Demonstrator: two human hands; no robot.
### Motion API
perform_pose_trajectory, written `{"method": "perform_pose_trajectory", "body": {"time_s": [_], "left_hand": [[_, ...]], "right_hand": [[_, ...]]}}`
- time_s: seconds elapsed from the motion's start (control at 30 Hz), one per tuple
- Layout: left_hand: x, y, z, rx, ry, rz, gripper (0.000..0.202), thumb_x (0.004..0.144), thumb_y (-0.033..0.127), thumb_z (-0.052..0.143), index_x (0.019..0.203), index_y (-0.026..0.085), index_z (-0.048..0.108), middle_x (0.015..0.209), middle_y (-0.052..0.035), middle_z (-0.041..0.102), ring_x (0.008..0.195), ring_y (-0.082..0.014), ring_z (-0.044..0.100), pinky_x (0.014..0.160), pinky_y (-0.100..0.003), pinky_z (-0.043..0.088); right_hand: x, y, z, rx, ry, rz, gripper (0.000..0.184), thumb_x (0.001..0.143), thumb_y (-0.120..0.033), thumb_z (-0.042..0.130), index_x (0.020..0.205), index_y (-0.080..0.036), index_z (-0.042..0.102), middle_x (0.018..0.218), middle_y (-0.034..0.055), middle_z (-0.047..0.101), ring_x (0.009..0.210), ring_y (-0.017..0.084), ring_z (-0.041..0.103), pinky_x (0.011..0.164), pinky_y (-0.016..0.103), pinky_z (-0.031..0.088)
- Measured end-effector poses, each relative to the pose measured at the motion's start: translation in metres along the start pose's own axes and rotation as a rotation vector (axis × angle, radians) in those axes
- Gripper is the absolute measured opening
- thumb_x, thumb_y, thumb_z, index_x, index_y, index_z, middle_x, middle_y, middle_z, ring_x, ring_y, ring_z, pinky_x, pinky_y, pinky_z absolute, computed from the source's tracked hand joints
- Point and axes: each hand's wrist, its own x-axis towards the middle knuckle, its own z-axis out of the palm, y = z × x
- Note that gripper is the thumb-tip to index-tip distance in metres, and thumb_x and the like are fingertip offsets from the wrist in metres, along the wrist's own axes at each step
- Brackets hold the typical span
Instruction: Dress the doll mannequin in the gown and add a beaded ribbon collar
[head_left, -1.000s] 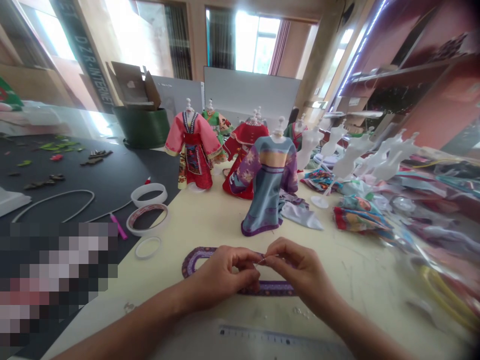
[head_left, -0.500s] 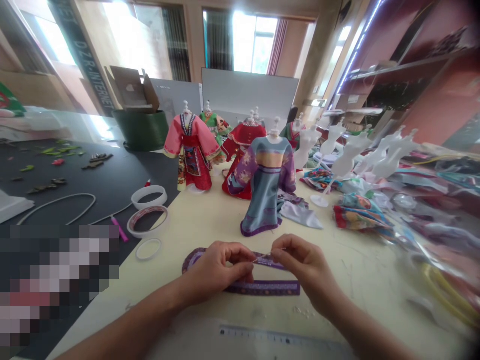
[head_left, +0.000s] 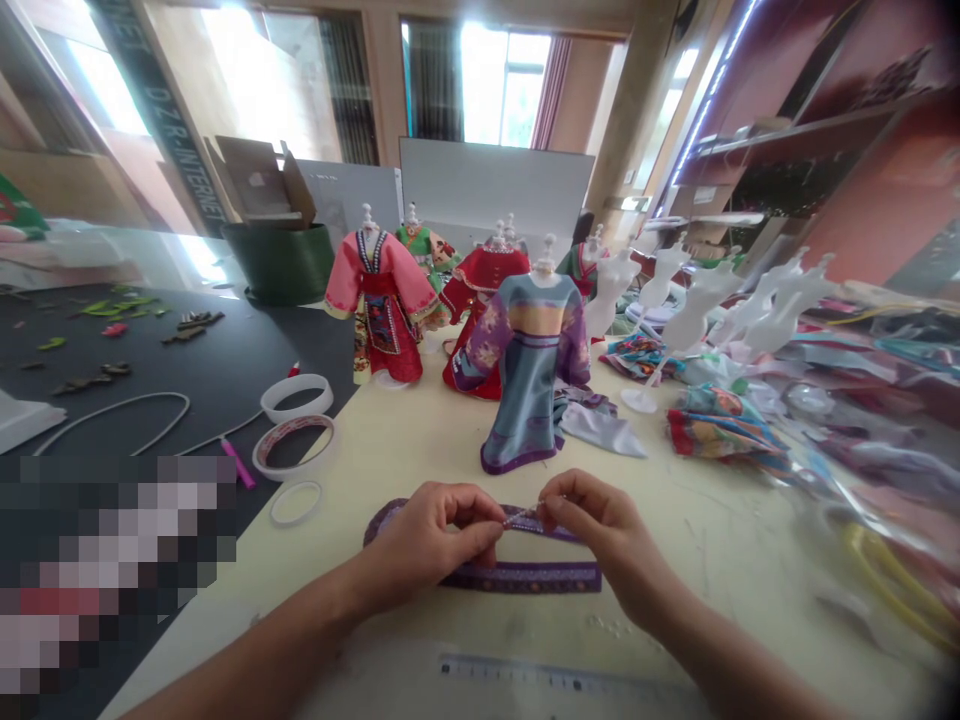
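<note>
A thin strand of small beads is stretched between my two hands. My left hand pinches one end between thumb and fingertips. The other end is pinched by my right hand. Beneath them a purple patterned trim band lies curved on the table, its bend at the left partly behind my left hand. Pale beads run along its upper arm. Several loose beads are scattered near my right wrist. Just beyond my hands stands a small blue-grey and purple robe on a mini dress form.
A clear ruler lies near the front edge. At the left are tape rolls and a pink pen-like tool. Behind stand dressed forms, including a pink robe; bare white forms and fabric pieces crowd the right.
The view has shifted slightly. Both hands keep nearly the same pose, with the bead strand still held between them.
</note>
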Motion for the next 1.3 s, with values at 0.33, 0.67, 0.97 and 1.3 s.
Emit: {"method": "perform_pose_trajectory", "body": {"time_s": [0.33, 0.67, 0.97, 1.3], "left_hand": [[-0.001, 0.000, -0.001, 0.019, -0.035, -0.006, 0.017, 0.078, 0.031, 0.056, 0.080, 0.015, 0.063, 0.059, 0.0010, 0.062, 0.057, -0.0106, 0.056, 0.058, -0.022, 0.044], [-0.002, 0.001, 0.004, 0.233, -0.062, 0.128, 0.021, 0.080, 0.031, 0.053, 0.082, 0.015, 0.065, 0.067, -0.0014, 0.065, 0.063, -0.0128, 0.059, 0.062, -0.022, 0.045], [-0.004, 0.000, 0.006, 0.348, -0.045, 0.158, 0.021, 0.080, 0.034, 0.051, 0.086, 0.018, 0.064, 0.071, -0.0008, 0.067, 0.066, -0.0138, 0.060, 0.063, -0.022, 0.044], [-0.008, 0.015, 0.004, 0.314, -0.054, 0.057, 0.031, 0.078, 0.027, 0.052, 0.108, 0.018, 0.052, 0.071, -0.0004, 0.068, 0.072, -0.0171, 0.063, 0.073, -0.028, 0.044]], "right_hand": [[0.000, 0.002, -0.003, -0.143, 0.049, -0.105, 0.016, 0.083, -0.033, 0.052, 0.091, -0.020, 0.058, 0.092, 0.0037, 0.061, 0.089, 0.017, 0.056, 0.075, 0.029, 0.045], [-0.009, -0.001, 0.008, -0.316, -0.205, -0.210, 0.017, 0.084, -0.024, 0.051, 0.090, -0.022, 0.067, 0.089, 0.0032, 0.064, 0.088, 0.017, 0.057, 0.080, 0.030, 0.043], [-0.007, 0.004, 0.007, -0.454, -0.107, -0.152, 0.008, 0.076, -0.019, 0.060, 0.074, -0.020, 0.068, 0.072, 0.0003, 0.064, 0.071, 0.015, 0.058, 0.067, 0.026, 0.042], [-0.005, 0.002, 0.004, -0.466, -0.091, -0.167, 0.011, 0.076, -0.017, 0.058, 0.067, -0.019, 0.064, 0.066, -0.0011, 0.061, 0.066, 0.014, 0.056, 0.062, 0.025, 0.040]]}}
